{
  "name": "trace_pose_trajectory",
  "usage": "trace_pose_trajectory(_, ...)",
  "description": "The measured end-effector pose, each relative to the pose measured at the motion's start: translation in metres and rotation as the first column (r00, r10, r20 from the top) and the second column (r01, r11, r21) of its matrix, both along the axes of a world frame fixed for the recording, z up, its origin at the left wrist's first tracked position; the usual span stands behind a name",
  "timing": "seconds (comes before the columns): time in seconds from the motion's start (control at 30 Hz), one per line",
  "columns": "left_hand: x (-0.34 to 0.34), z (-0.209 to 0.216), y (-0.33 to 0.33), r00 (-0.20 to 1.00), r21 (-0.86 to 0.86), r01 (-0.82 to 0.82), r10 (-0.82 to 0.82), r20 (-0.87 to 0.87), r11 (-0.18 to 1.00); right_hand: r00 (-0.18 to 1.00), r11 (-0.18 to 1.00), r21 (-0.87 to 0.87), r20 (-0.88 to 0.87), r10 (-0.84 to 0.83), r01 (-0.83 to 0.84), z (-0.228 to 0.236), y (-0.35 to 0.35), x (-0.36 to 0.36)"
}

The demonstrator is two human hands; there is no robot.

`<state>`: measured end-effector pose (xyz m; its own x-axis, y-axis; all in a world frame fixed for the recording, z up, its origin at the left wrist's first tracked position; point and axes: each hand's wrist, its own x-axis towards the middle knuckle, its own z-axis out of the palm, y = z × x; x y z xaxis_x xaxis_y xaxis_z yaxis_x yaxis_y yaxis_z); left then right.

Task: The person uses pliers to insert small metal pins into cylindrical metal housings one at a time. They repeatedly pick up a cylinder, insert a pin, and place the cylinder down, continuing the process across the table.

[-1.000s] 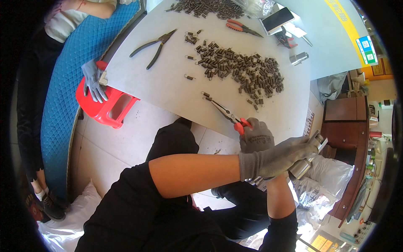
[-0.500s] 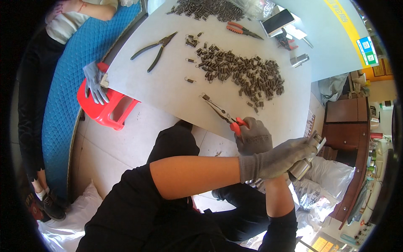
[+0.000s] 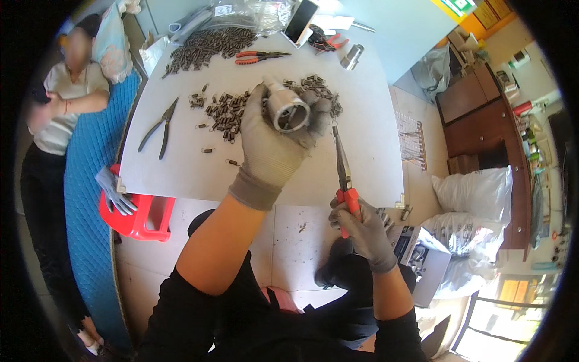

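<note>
My left hand (image 3: pixel 268 142), in a grey work glove, is closed around a metal cylinder (image 3: pixel 288 114) above the table. The cylinder's round open end faces me and shows a bar-like part inside. My right hand (image 3: pixel 365 232), gloved too, grips long-nose pliers (image 3: pixel 344 175) by their red handles near the table's front edge. The jaws point away from me, close to the cylinder; whether they hold a spring is too small to tell. Behind my left hand lies a pile of small coil springs (image 3: pixel 226 117), partly hidden by the hand and cylinder.
On the white table (image 3: pixel 175 181) lie black-handled pliers (image 3: pixel 160 130), red-handled pliers (image 3: pixel 259 56), a larger spring heap (image 3: pixel 208 49), a phone (image 3: pixel 301 23) and another metal cylinder (image 3: pixel 352 57). A red stool (image 3: pixel 142 220) stands left; an open box (image 3: pixel 425 265) right. A person reclines on a blue bed.
My left hand has swung from the far right, across my right arm, to above the springs with the cylinder. The pliers have turned from pointing left to pointing away from me. The view has shifted.
</note>
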<state>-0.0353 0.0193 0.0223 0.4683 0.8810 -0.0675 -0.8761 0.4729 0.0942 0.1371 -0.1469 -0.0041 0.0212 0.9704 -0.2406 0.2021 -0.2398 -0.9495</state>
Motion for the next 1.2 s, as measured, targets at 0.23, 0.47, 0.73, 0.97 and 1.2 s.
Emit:
trace_pose_trajectory(0.23, 0.021, -0.020, 0.004, 0.999, 0.096, 0.038, -0.039, 0.000, 0.995, 0.792, 0.904, 0.360, 0.609, -0.041, -0.230, 0.042, -0.018, 0.002)
trace_pose_trajectory(0.47, 0.039, -0.031, 0.003, 0.995, 0.049, 0.087, -0.084, -0.048, 0.995, 0.730, 0.970, 0.216, 0.680, -0.066, -0.113, 0.056, -0.009, 0.006)
trace_pose_trajectory(0.73, 0.042, -0.027, 0.004, 0.990, 0.044, 0.082, -0.076, -0.116, 0.996, 0.418, 0.970, 0.185, 0.903, -0.104, -0.160, 0.068, -0.007, 0.004)
trace_pose_trajectory(0.97, 0.045, -0.026, 0.000, 0.993, 0.052, 0.087, -0.083, -0.087, 0.995, 0.195, 0.987, 0.028, 0.981, 0.003, -0.157, 0.079, -0.002, -0.006)
trace_pose_trajectory(1.2, 0.048, -0.027, -0.001, 0.991, 0.013, 0.124, -0.123, -0.058, 0.992, 0.048, 0.985, 0.082, 0.996, -0.076, -0.154, 0.074, 0.002, -0.016)
